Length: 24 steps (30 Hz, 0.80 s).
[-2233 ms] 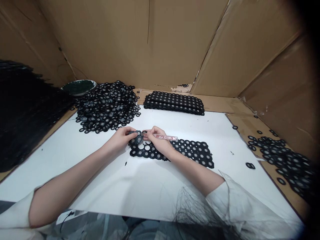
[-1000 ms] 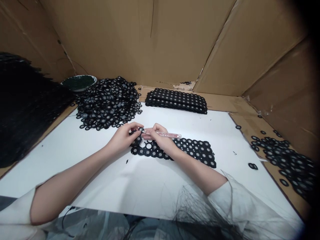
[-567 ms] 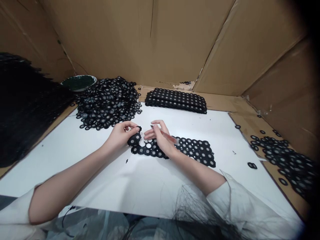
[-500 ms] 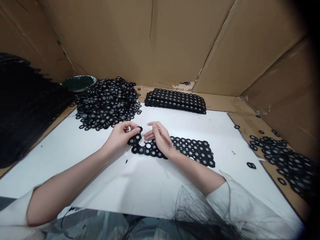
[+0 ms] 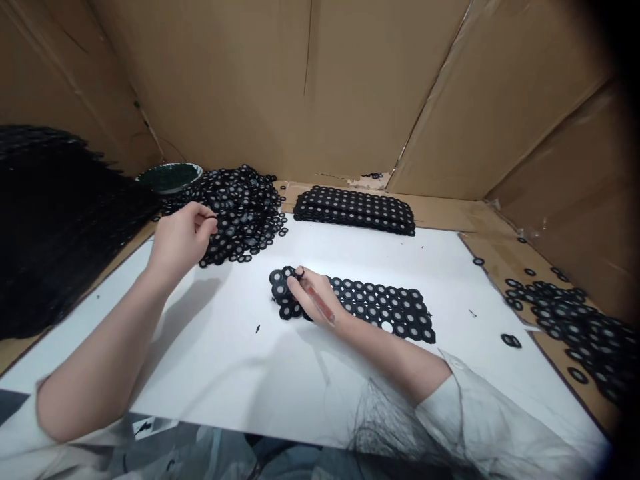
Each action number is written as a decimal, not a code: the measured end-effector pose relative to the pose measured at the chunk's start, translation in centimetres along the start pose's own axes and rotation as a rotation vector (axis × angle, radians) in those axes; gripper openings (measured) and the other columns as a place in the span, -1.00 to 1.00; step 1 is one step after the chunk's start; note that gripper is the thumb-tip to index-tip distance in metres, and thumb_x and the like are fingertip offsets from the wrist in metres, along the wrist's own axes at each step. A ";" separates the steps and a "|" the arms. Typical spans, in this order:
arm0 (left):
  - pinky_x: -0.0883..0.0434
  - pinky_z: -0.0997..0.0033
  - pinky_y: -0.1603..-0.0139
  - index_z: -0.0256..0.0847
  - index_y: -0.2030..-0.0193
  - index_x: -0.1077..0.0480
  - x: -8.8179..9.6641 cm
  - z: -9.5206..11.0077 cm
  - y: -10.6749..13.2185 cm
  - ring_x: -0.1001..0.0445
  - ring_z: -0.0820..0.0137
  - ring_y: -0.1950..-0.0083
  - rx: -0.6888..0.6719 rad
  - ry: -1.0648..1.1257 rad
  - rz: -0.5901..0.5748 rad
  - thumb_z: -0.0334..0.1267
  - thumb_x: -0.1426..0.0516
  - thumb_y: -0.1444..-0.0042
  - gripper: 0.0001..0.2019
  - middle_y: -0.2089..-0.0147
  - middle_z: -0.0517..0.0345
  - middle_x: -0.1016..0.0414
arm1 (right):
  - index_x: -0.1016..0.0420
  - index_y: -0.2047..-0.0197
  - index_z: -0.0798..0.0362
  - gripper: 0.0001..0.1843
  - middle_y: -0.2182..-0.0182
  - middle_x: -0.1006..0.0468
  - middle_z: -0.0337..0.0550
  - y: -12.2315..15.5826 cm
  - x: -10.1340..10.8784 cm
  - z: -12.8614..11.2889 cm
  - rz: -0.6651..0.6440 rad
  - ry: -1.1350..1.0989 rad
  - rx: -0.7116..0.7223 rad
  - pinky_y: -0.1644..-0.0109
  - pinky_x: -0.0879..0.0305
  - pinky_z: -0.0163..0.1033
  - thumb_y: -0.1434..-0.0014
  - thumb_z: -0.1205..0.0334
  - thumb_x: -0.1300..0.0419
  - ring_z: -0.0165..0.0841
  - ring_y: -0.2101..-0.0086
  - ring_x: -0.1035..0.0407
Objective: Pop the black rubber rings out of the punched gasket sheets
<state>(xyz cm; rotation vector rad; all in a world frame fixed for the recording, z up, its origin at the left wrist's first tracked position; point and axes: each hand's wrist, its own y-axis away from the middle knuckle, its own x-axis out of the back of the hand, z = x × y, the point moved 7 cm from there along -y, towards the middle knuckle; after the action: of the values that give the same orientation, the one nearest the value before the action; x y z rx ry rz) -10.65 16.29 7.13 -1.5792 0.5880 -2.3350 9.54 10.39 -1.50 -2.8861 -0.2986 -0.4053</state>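
Note:
My left hand (image 5: 183, 240) is raised in front of the pile of loose black rings (image 5: 245, 213), thumb and forefinger pinched. A small dark thing shows at its fingertips, too small to make out. My right hand (image 5: 320, 297) is closed round a slim, translucent, reddish tool (image 5: 319, 303), which lies slanting along the palm; its kind is unclear. The fingers are at the left end of a flat black mat of joined rings with pale centres (image 5: 385, 303), on the white work surface (image 5: 210, 360). Part of the mat is hidden under my right hand and forearm.
Finished-looking ring mats lie stacked (image 5: 355, 210) at the back. A dish of dark green stuff (image 5: 170, 178) stands at back left, beside a tall black heap (image 5: 55, 233). More loose rings (image 5: 575, 313) lie at right. Cardboard walls (image 5: 360, 93) enclose the surface.
My left hand has let go of the mat's left end and moved left and up to the ring pile. My right hand's fingers have closed round the tool, at the mat's left end.

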 end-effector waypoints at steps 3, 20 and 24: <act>-0.18 0.32 0.20 -0.21 0.25 -0.34 -1.0 -2.4 -0.9 -0.35 0.26 0.28 -0.014 -0.093 0.074 -0.20 0.06 -0.06 -0.77 0.41 0.09 -0.41 | -0.15 0.47 0.02 -0.77 0.60 -0.29 -0.31 -0.2 -0.2 0.9 -0.014 -0.203 -0.079 0.41 -0.21 -0.31 -0.05 0.04 -0.02 -0.42 0.52 -0.31; -0.29 0.41 0.27 -0.16 0.08 -0.34 -6.7 7.1 5.8 -0.39 0.35 0.28 0.045 0.710 -0.698 -0.14 -0.11 0.08 -0.62 0.19 0.12 -0.45 | -0.31 0.41 0.06 -0.77 0.47 -0.46 -0.20 -0.4 -0.3 1.3 -0.093 -0.334 -0.050 0.24 -0.31 -0.25 -0.03 0.05 -0.08 -0.39 0.40 -0.41; -0.32 0.37 0.28 -0.22 0.24 -0.38 -7.6 6.0 6.2 -0.41 0.35 0.32 0.249 0.929 -0.739 -0.17 -0.16 0.13 -0.72 0.34 0.13 -0.47 | -0.32 0.39 0.06 -0.72 0.46 -0.47 -0.19 -0.6 0.1 1.1 -0.064 -0.371 -0.052 0.24 -0.30 -0.27 -0.07 0.01 -0.03 -0.43 0.43 -0.38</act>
<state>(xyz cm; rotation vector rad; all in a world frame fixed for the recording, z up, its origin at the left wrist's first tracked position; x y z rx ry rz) -2.25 12.99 -0.05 -0.5436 -0.2148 -3.4881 9.74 11.21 -2.43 -2.9954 -0.4453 0.1193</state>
